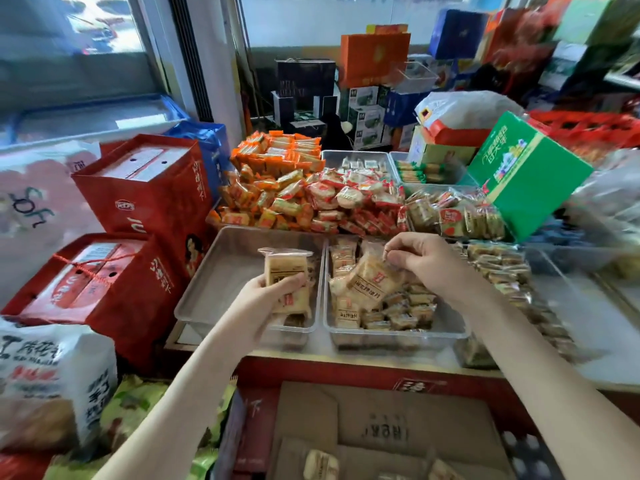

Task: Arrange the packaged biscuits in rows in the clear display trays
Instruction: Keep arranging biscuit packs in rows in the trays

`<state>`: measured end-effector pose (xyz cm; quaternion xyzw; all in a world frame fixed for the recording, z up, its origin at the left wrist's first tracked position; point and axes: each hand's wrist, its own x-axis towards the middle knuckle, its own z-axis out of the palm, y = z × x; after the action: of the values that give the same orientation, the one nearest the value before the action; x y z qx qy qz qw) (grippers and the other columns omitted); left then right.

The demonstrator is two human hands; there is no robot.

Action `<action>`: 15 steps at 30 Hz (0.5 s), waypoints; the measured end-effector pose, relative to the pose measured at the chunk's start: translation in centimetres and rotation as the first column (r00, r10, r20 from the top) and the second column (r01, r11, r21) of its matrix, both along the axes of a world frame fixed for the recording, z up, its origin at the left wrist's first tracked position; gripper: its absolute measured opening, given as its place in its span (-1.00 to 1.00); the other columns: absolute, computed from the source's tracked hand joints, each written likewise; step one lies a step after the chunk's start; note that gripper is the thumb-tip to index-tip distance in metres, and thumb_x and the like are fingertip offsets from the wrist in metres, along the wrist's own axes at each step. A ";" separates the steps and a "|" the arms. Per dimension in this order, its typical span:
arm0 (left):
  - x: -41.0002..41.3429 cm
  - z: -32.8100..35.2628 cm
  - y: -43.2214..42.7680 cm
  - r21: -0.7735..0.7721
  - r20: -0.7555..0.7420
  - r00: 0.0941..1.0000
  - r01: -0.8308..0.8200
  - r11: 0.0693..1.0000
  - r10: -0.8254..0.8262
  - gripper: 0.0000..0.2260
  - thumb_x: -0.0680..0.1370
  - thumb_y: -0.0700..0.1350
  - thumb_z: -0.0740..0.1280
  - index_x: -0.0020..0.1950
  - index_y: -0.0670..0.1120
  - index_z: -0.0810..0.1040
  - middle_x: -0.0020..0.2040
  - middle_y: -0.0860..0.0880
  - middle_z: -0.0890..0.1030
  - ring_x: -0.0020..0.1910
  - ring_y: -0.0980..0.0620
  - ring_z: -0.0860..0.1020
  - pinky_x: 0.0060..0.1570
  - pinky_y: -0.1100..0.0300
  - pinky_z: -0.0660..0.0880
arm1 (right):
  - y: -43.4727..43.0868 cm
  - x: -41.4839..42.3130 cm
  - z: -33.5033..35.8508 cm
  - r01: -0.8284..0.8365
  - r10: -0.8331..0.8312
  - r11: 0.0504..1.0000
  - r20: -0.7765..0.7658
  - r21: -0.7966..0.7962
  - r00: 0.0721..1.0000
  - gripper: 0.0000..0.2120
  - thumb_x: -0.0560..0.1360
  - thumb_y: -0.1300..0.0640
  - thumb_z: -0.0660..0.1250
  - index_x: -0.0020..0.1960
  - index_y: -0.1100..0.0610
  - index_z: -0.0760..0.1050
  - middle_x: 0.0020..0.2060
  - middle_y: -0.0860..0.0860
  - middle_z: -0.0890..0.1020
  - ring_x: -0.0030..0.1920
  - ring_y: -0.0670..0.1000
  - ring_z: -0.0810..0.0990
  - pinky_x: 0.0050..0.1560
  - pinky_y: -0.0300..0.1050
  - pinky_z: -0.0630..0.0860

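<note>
the left grip clasps a small stack of biscuit packs at centre frame, over the right end of the nearly bare left tray. the right grip pinches the wrapper of another pack atop the loose heap in the middle tray. the risk, as i judge it: slick wrappers may let the held stack fan out and slide, or the pinched edge may slip and the pack land skewed, spoiling the row.

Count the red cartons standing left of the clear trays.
2. The rear red carton stands beside the orange packet pile; the front red carton sits beside the mostly bare clear tray. Others may be hidden.
</note>
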<state>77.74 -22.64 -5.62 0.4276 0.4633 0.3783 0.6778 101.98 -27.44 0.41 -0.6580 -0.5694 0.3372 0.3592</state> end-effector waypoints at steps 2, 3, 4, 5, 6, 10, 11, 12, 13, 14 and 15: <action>-0.7 -0.4 -0.5 0.055 -0.156 0.987 -0.040 0.998 0.048 -0.76 0.49 -0.13 0.45 0.12 -0.17 0.60 -0.08 -0.09 0.71 -0.09 -0.03 0.66 -0.06 0.13 0.59 | -0.9 0.1 0.8 -0.090 0.090 0.995 -0.001 -0.031 0.996 -0.73 0.58 0.25 0.29 -0.23 0.02 0.59 -0.30 0.00 0.62 -0.22 0.11 0.56 -0.04 0.03 0.55; -0.8 -0.5 -0.8 0.081 -0.208 0.977 -0.034 0.996 0.050 -0.77 0.50 -0.11 0.45 0.12 -0.15 0.60 -0.08 -0.08 0.70 -0.09 -0.01 0.66 -0.07 0.13 0.59 | -1.3 -0.2 1.2 -0.147 0.147 0.988 0.008 -0.054 0.989 -0.76 0.59 0.25 0.28 -0.21 0.05 0.59 -0.30 -0.01 0.61 -0.21 0.05 0.56 -0.06 -0.02 0.53; -0.8 -0.6 -1.2 0.099 -0.246 0.968 -0.018 0.995 0.042 -0.77 0.50 -0.10 0.45 0.12 -0.14 0.59 -0.06 -0.08 0.70 -0.08 0.00 0.66 -0.07 0.14 0.59 | -1.6 -0.6 1.6 -0.201 0.203 0.976 0.023 -0.077 0.979 -0.78 0.59 0.25 0.27 -0.18 0.07 0.58 -0.30 -0.04 0.61 -0.22 -0.03 0.55 -0.11 -0.12 0.52; -0.6 -0.6 -1.7 0.110 -0.271 0.962 0.003 0.994 0.027 -0.75 0.50 -0.09 0.45 0.14 -0.13 0.58 -0.02 -0.09 0.70 -0.06 0.00 0.67 -0.05 0.12 0.60 | -1.8 -1.1 1.8 -0.250 0.254 0.963 0.036 -0.104 0.966 -0.80 0.59 0.25 0.27 -0.17 0.10 0.57 -0.31 -0.07 0.60 -0.24 -0.09 0.54 -0.15 -0.21 0.49; -0.4 -0.6 -2.1 0.111 -0.281 0.960 0.024 0.994 0.008 -0.72 0.51 -0.08 0.45 0.16 -0.14 0.56 0.02 -0.12 0.69 -0.03 -0.01 0.67 -0.01 0.08 0.61 | -2.0 -1.7 2.0 -0.289 0.297 0.948 0.043 -0.132 0.954 -0.80 0.60 0.24 0.26 -0.16 0.11 0.57 -0.33 -0.10 0.60 -0.26 -0.14 0.54 -0.19 -0.26 0.47; 0.5 0.4 -4.2 0.071 -0.180 0.971 0.172 0.982 -0.157 -0.51 0.45 0.23 0.38 0.19 -0.11 0.55 0.05 -0.10 0.70 0.05 -0.07 0.67 0.12 -0.08 0.59 | -1.9 -3.7 1.2 -0.278 0.289 0.947 0.048 -0.161 0.956 -0.81 0.60 0.22 0.27 -0.16 0.08 0.57 -0.31 -0.07 0.60 -0.23 -0.10 0.54 -0.12 -0.17 0.51; 0.7 0.6 -4.8 0.066 -0.147 0.967 0.220 0.973 -0.209 -0.43 0.41 0.32 0.39 0.19 -0.10 0.56 0.04 -0.08 0.70 0.05 -0.06 0.67 0.09 -0.04 0.60 | -1.9 -4.0 0.9 -0.261 0.275 0.951 0.067 -0.163 0.959 -0.81 0.60 0.21 0.27 -0.16 0.07 0.57 -0.31 -0.06 0.59 -0.25 -0.10 0.52 -0.13 -0.18 0.50; 0.8 0.7 -5.3 0.071 -0.142 0.956 0.267 0.961 -0.256 -0.37 0.36 0.36 0.42 0.19 -0.09 0.55 0.04 -0.08 0.70 0.03 -0.05 0.67 0.03 0.02 0.61 | -1.9 -4.3 0.7 -0.246 0.260 0.956 0.074 -0.163 0.963 -0.81 0.60 0.21 0.27 -0.16 0.07 0.57 -0.32 -0.06 0.58 -0.28 -0.10 0.50 -0.16 -0.21 0.48; 0.9 0.6 -5.6 0.078 -0.162 0.946 0.294 0.952 -0.279 -0.31 0.28 0.37 0.47 0.21 -0.08 0.54 0.05 -0.07 0.70 0.03 -0.04 0.67 -0.02 0.06 0.62 | -2.0 -4.6 0.4 -0.227 0.240 0.961 0.070 -0.155 0.968 -0.81 0.60 0.20 0.28 -0.16 0.07 0.57 -0.32 -0.06 0.57 -0.30 -0.11 0.48 -0.19 -0.23 0.46; 1.0 0.5 -5.8 0.082 -0.187 0.941 0.300 0.951 -0.281 -0.26 0.21 0.34 0.52 0.23 -0.08 0.53 0.07 -0.07 0.69 0.04 -0.03 0.67 -0.01 0.05 0.62 | -2.0 -5.0 0.2 -0.210 0.220 0.968 0.060 -0.139 0.974 -0.82 0.60 0.19 0.28 -0.15 0.06 0.57 -0.32 -0.06 0.57 -0.32 -0.12 0.48 -0.21 -0.24 0.46; 1.0 0.3 -6.0 0.082 -0.199 0.944 0.283 0.956 -0.262 -0.26 0.19 0.27 0.56 0.24 -0.09 0.52 0.08 -0.08 0.69 0.05 -0.03 0.67 0.07 -0.01 0.60 | -2.0 -5.3 0.0 -0.191 0.196 0.976 0.040 -0.109 0.980 -0.85 0.59 0.17 0.30 -0.13 0.06 0.57 -0.31 -0.05 0.59 -0.33 -0.13 0.48 -0.20 -0.25 0.47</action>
<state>78.79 -28.64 -5.33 0.5574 0.4395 0.2641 0.6530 96.70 -29.46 0.41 -0.6258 -0.6212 0.3831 0.2752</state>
